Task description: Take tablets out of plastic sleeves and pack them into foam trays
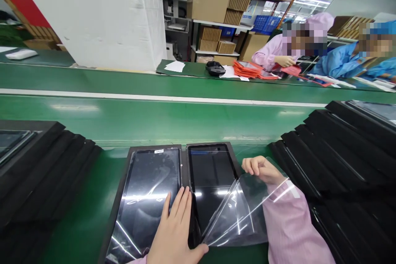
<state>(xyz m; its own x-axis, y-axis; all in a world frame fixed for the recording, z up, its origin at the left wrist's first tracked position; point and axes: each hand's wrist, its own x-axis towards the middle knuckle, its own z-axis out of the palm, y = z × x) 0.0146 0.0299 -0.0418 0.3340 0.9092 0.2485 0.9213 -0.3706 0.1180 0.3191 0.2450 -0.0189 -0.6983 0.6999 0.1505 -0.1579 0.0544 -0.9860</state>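
Head view showed the right hand (261, 168) pinching a clear film (239, 210) partly over the right tablet (210, 169) (the left hand (175, 229), fingers straight, lay flat along the edge of the left tablet (151, 177))

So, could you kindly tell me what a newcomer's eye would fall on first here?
Probably the shiny clear film, held up by the right hand and slanting across the near right part of the right-hand tablet. Beside that, the left-hand tablet gleams with reflections, with the left hand spread near its right edge. Black trays rise in a left stack and a right stack at the picture's sides.
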